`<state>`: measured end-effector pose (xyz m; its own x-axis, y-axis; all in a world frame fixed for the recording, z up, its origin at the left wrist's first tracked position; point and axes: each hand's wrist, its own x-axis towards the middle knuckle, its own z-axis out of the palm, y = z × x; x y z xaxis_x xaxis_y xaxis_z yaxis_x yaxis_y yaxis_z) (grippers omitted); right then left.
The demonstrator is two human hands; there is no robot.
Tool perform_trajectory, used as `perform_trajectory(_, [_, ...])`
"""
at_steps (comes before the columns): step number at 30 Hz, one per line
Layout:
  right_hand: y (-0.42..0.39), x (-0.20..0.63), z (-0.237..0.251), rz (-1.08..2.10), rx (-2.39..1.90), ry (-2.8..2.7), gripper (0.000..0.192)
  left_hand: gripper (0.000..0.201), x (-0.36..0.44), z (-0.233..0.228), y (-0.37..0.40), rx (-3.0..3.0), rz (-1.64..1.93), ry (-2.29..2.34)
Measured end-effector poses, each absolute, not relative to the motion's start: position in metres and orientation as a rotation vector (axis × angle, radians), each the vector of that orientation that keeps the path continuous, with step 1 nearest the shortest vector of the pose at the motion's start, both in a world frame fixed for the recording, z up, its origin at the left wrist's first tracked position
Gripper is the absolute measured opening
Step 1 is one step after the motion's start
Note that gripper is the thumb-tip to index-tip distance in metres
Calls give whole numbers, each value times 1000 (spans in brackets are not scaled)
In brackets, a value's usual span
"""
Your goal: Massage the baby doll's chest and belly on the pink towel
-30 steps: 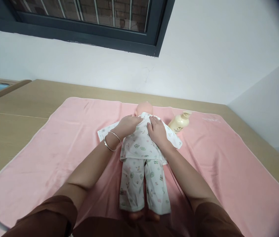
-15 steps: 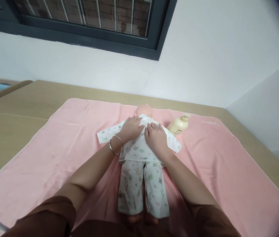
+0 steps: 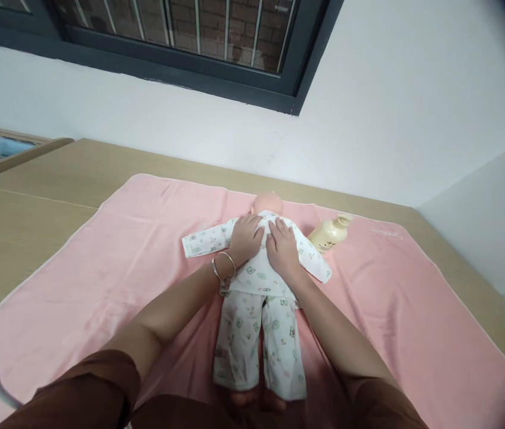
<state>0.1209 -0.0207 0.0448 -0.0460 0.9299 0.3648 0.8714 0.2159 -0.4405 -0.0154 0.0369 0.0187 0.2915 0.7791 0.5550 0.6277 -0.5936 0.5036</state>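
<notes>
- Lying face up on a pink blanket (image 3: 390,310), baby doll (image 3: 266,204) with head toward the wall, feet toward the person
- Doll wears a printed white top (image 3: 256,271) and matching trousers (image 3: 256,345)
- Left hand (image 3: 245,238), bangles (image 3: 223,266) at the wrist, flat on the top's chest, fingers loosely spread, gripping nothing
- Right hand (image 3: 282,249) the same, just beside the left
- Cream pump bottle (image 3: 330,233) lies near the doll's sleeve
- Blanket covers a wooden table (image 3: 24,220)

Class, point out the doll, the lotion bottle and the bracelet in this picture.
doll (image 3: 256,280): head view, on its printed shirt.
lotion bottle (image 3: 329,235): head view, on its cream body.
bracelet (image 3: 223,268): head view, on the band.
</notes>
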Motion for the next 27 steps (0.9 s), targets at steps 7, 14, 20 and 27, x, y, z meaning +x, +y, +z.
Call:
perform_trajectory(7, [-25, 119, 47, 22, -1557, -1831, 49, 30, -17, 18, 38, 2257, 1252, 1293])
perform_trajectory(14, [-24, 118, 53, 65, -1628, -1944, 50, 29, -18, 18, 39, 2238, 1266, 1277])
perform_trajectory(20, [-33, 114, 67, 110, -1874, -2103, 53, 31, -19, 15, 43, 2238, 1300, 1282])
perform_trajectory(27, [-59, 154, 112, 282, -1862, -2309, 57, 37, -21, 30, 32, 2052, 1316, 1275])
